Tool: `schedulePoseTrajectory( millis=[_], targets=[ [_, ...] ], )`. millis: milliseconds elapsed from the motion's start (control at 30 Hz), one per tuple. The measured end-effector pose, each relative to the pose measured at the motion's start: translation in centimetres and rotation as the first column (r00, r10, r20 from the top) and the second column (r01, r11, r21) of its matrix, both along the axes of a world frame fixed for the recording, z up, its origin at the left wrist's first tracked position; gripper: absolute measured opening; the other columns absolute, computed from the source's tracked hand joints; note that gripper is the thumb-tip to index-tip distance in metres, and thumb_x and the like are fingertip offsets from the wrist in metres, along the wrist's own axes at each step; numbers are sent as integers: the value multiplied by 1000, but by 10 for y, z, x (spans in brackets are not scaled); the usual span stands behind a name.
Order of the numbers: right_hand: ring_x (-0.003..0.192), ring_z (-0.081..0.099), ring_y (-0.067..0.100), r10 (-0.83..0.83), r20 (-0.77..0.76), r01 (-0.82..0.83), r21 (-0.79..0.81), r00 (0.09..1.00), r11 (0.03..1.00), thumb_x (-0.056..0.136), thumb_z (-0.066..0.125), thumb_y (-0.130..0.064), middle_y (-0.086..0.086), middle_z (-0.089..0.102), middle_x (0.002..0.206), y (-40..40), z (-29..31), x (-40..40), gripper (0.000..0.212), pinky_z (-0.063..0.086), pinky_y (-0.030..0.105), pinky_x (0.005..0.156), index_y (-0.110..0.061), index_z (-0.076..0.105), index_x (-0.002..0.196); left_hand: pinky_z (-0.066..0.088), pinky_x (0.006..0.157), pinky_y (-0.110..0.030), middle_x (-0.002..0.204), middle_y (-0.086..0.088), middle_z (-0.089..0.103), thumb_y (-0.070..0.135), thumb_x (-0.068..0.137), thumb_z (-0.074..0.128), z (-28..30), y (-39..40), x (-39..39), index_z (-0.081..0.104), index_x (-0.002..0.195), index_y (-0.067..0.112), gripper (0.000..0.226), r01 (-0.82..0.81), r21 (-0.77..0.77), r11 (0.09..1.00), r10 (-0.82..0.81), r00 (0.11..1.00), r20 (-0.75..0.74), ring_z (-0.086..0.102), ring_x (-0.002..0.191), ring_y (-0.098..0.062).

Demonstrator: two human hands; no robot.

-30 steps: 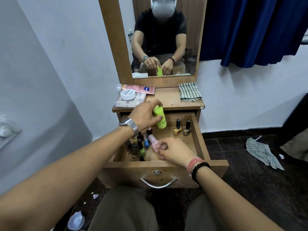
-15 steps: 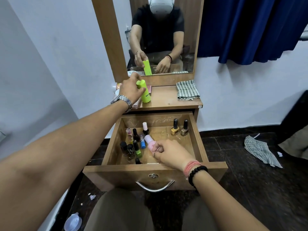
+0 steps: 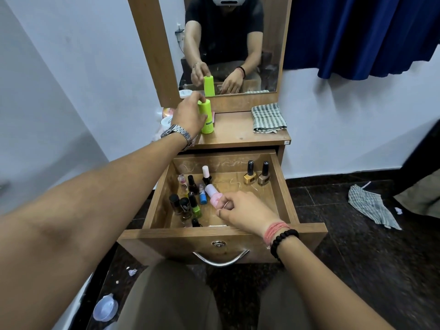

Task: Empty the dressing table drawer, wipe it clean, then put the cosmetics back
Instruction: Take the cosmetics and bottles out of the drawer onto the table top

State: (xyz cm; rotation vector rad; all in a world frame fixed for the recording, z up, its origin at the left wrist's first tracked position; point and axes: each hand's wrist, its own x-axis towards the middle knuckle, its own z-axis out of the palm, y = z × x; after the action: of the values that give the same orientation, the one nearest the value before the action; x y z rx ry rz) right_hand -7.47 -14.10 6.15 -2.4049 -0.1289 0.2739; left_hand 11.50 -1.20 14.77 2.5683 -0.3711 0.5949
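Observation:
The wooden drawer (image 3: 283, 186) of the dressing table is pulled out towards me. My left hand (image 3: 189, 116) grips a lime-green bottle (image 3: 206, 120) that stands upright on the table top (image 3: 238, 136) in front of the mirror. Inside the drawer my right hand (image 3: 242, 208) holds a pink bottle (image 3: 212, 192) by its lower end. Several small nail polish bottles (image 3: 190, 201) stand in the drawer's left half. A gold bottle (image 3: 249, 173) and a beige bottle (image 3: 264, 175) stand at its back right.
A folded checked cloth (image 3: 268, 118) lies on the right of the table top. White jars and packets (image 3: 166, 120) sit at its left, partly hidden by my arm. Another checked cloth (image 3: 371, 206) lies on the dark floor to the right. A small plastic cup (image 3: 106, 307) sits on the floor at lower left.
My left hand lifted the green bottle out of the drawer and set it upright on the table top. My right hand stayed on the pink bottle in the drawer.

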Motion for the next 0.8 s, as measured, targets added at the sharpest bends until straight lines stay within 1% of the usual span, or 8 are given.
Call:
schedulePoseTrajectory(
  millis=[167,300,367,433,533,600,667,800],
  targets=[
    [80,65,8,-9,-6,9,41,1000,999,88,62,-27,-5,70,93,-2,-1,3,4,46,18,65,-30,64,87,43,91,-28,120,-2,58,16,85,61,-2,6,-43,62,110,18,25,99,-113,989,-89,992,92,55,109,-17],
    [82,68,19,-20,18,20,-16,1000,1000,91,53,-27,3,73,87,-1,0,4,20,52,29,69,-18,70,89,48,68,-22,98,11,67,19,90,53,-21,17,-89,69,91,32,20,63,-332,941,-104,989,-106,60,78,-7],
    [80,65,20,-23,25,24,-64,999,998,93,52,-26,2,71,88,-2,1,8,21,47,23,60,-17,71,92,49,62,-23,93,12,68,18,92,51,-38,29,-108,69,90,32,24,-3,-411,912,-91,973,-210,60,67,-7],
    [84,63,19,-20,-3,19,-142,1000,990,93,54,-24,2,69,89,-3,4,14,15,45,22,61,-20,69,92,45,54,-21,87,9,70,16,92,49,-54,39,-124,69,90,32,25,-53,-418,907,-60,966,-252,54,52,-2],
    [96,63,23,-28,-31,17,-313,999,949,91,56,-30,5,68,102,4,8,26,21,52,34,84,-18,65,106,36,42,-8,86,7,71,14,93,49,-73,43,-142,69,91,28,25,-97,-375,922,-16,957,-289,50,45,3],
    [88,62,23,-44,-22,31,-408,999,912,91,52,-34,4,66,95,13,10,32,27,51,32,76,-16,63,108,33,39,-9,88,10,71,14,93,49,-80,42,-150,69,91,28,24,-103,-326,940,5,957,-289,48,45,2],
    [73,57,20,-63,-17,48,-466,998,884,92,48,-40,2,60,81,23,8,36,28,41,28,62,-15,60,96,30,43,-10,90,12,71,14,92,50,-81,42,-152,70,91,28,24,-86,-311,947,5,968,-253,47,49,0],
    [90,61,28,-80,-35,50,-525,996,849,89,56,-39,7,62,100,34,5,40,27,41,30,65,-17,55,105,31,43,-13,90,12,71,14,93,49,-80,44,-152,70,92,29,25,-93,-311,946,9,965,-262,47,48,-1]
  ],
)
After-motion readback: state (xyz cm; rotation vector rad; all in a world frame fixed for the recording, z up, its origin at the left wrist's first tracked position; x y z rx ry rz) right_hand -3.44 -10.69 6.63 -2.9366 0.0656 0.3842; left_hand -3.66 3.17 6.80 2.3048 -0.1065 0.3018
